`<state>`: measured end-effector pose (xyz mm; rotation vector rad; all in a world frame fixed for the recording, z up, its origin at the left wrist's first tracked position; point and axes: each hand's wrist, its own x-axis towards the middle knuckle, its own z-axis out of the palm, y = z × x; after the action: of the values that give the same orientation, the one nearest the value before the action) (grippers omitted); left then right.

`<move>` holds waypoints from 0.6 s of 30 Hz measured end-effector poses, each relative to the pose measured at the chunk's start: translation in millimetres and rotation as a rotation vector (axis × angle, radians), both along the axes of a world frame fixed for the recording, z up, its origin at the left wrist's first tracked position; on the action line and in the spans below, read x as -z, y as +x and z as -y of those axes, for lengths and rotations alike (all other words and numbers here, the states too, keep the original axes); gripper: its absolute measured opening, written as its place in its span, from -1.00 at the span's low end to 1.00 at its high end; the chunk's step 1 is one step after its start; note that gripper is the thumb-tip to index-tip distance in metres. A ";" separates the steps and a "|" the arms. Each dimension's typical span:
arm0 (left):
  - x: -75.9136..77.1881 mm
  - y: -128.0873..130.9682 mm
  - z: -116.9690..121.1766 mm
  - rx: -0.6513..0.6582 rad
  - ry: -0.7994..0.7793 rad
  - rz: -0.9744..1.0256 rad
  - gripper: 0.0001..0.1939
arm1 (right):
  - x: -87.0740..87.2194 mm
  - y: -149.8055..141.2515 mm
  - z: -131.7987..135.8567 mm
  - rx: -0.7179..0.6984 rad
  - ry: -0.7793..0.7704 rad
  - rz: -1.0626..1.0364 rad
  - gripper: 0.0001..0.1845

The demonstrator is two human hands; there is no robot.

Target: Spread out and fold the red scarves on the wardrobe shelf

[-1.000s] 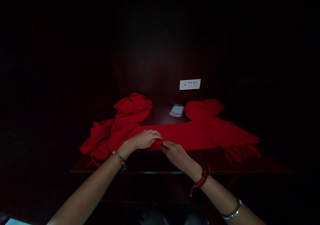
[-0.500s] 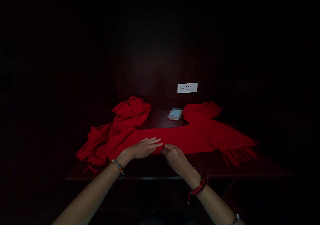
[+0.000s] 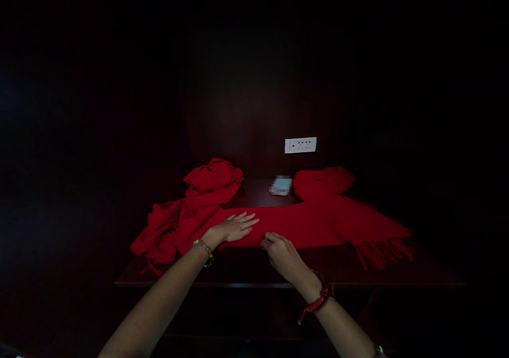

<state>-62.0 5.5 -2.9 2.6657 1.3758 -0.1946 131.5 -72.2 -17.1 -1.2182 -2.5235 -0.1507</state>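
Observation:
A red scarf (image 3: 306,225) lies lengthwise across the dark table, its middle stretch fairly flat. The right end fans out in a fringe, while the cloth on the left is crumpled. My left hand (image 3: 234,228) rests flat on the middle of the scarf with fingers spread; it wears a ring and a beaded bracelet. At the near edge of the cloth, my right hand (image 3: 283,253) has its fingers pinched together on the scarf's edge. The fingertips are partly hidden. A red cord bracelet circles that wrist.
Bunched red fabric (image 3: 212,180) sits at the back left, and more folded red fabric (image 3: 324,180) at the back right. Between them lies a small pale, pixelated object (image 3: 281,185). A white power socket (image 3: 300,145) is on the dark wall. The table's front edge (image 3: 254,285) runs below my hands.
My left hand has moved slightly up over the scarf, and its fingers are spread wider. My right hand stays pinched at the near edge. The whole view has shifted a little.

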 end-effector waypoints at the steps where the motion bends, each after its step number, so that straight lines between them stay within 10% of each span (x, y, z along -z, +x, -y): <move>1: 0.8 -1.1 -6.4 -0.077 0.011 -0.005 -0.53 | 0.7 0.2 -0.5 0.000 0.003 -0.004 -0.73; 7: 0.9 -5.1 -31.0 -0.333 0.183 0.003 -0.53 | 5.1 1.3 -3.4 -0.004 0.015 -0.011 -0.74; 14: -9.2 0.4 37.7 0.136 0.293 0.406 -0.70 | 2.0 0.3 -2.8 0.073 0.065 -0.112 -0.75; 18: -12.7 -1.0 58.9 0.140 0.296 0.422 -0.76 | 2.8 0.0 -5.7 0.117 0.073 -0.157 -0.75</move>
<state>-63.0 -53.4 9.8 2.8061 1.1569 0.5688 131.4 -66.5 -19.9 -1.2954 -2.2940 -0.1670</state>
